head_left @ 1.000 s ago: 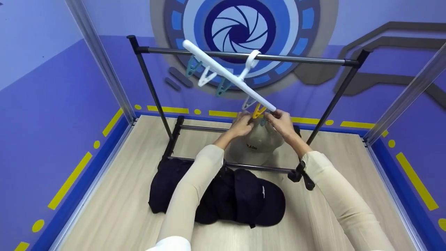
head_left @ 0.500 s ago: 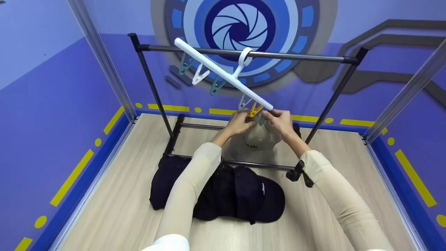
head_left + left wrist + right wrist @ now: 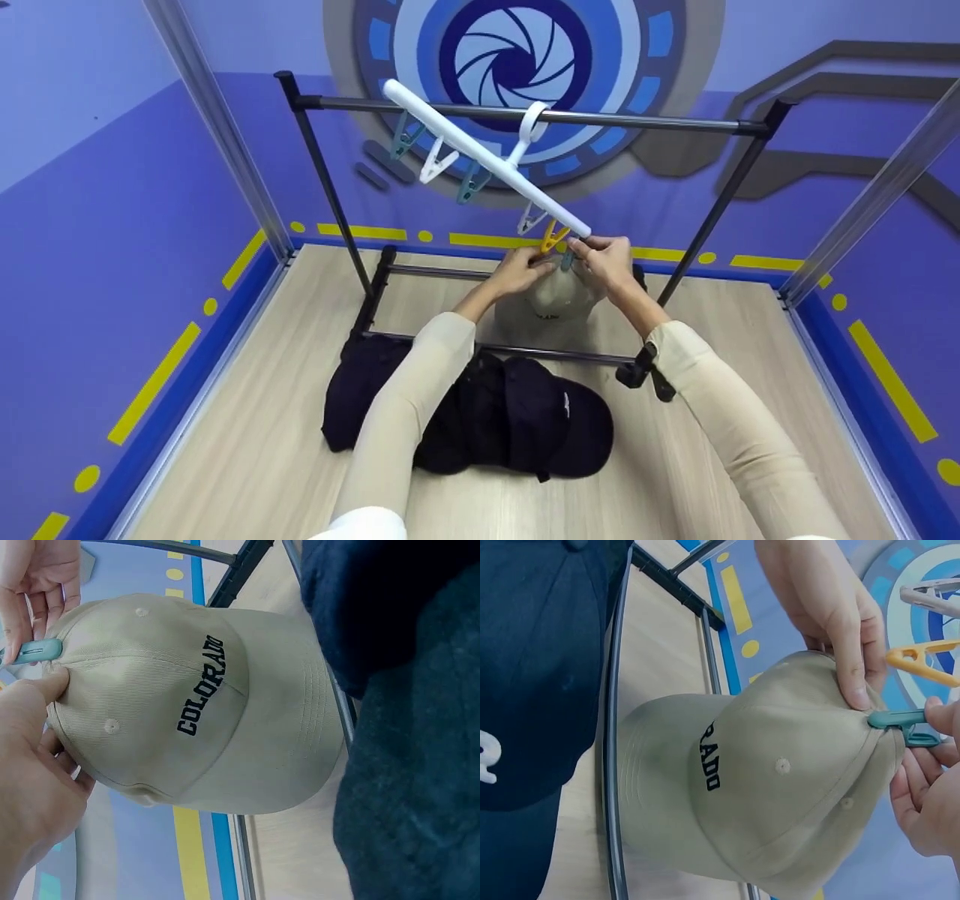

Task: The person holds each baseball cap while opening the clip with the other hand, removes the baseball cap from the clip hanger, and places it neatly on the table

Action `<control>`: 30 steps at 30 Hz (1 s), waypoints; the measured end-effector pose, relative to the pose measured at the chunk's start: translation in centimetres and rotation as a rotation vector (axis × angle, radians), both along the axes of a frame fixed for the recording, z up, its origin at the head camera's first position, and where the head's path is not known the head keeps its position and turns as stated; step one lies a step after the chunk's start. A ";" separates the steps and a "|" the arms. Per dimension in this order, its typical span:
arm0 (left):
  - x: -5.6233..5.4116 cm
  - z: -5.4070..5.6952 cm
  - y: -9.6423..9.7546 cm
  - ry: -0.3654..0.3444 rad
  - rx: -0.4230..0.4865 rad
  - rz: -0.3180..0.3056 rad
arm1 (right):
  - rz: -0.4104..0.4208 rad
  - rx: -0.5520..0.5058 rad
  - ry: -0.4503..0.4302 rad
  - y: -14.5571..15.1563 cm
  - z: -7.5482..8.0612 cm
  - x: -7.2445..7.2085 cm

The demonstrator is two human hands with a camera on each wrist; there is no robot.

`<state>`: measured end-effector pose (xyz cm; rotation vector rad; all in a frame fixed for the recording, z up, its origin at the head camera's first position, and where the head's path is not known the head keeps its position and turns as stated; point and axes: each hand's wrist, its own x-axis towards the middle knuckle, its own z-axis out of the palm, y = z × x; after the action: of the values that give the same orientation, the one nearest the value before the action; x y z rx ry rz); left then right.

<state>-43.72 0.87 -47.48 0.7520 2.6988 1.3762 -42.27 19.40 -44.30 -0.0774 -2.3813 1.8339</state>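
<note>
A beige baseball cap (image 3: 150,682) lettered COLORADO hangs crown up below the end of a white clip hanger (image 3: 487,157). My left hand (image 3: 521,270) pinches the top of its crown, thumb (image 3: 52,684) on the near side and fingers behind. With thumb and fingers, my right hand (image 3: 937,787) grips a green clothespin (image 3: 900,720), whose tip sits on the fabric at the crown's top. A yellow clothespin (image 3: 553,237) dangles just beside both hands, holding nothing. In the head view the hands partly cover the cap.
The hanger hooks over the top bar (image 3: 637,120) of a black rack. More white and green clothespins, such as a white one (image 3: 437,161), hang along it. A row of dark caps (image 3: 517,420) lies on the wooden floor (image 3: 255,420) before the rack's lower bar (image 3: 562,355).
The hanger has shifted slightly left, then a little back right. The cap has tilted, so its lettering sits lower and shows less in the head view. Both hands keep their hold.
</note>
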 end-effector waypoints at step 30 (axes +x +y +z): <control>1.0 0.2 -1.5 0.034 -0.050 0.030 | -0.101 -0.182 -0.111 1.6 0.6 -1.0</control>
<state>-42.69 -0.61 -47.24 0.7406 2.7700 1.3087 -43.32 21.02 -43.75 -0.3200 -2.2269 2.0424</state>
